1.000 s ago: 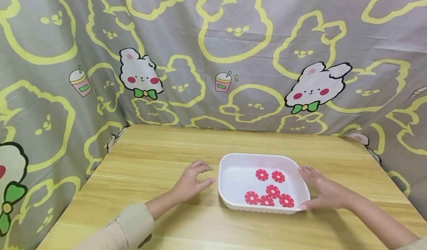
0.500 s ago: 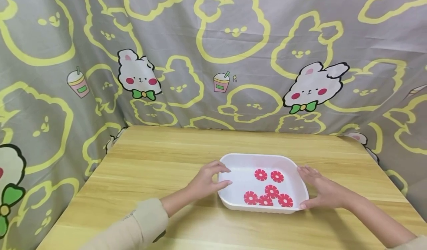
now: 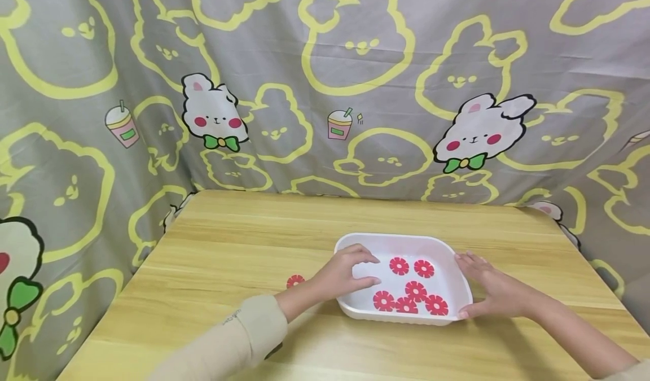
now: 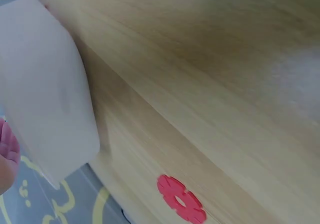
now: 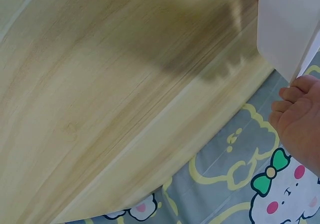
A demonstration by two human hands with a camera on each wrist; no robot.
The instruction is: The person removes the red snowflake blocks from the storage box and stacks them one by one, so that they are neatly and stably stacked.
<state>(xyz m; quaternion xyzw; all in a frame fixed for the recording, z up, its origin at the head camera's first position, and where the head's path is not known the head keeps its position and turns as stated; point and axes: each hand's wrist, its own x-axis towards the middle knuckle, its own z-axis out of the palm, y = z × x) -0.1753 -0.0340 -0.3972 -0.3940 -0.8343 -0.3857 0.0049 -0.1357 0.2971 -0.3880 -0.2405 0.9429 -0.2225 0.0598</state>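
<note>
The printed curtain (image 3: 284, 36) seemingly touched the desk (image 3: 244, 226); the left hand (image 3: 345, 274) hung relaxed, the right hand (image 3: 497, 293) gripped a white tray (image 3: 406, 246).

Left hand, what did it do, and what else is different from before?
The left hand moved right, from beside the tray to over its left end. A red disc now shows on the table near the left wrist; I can't tell whether the hand let it go there. The right hand stayed on the tray's right end, and the six discs inside stayed put.
</note>
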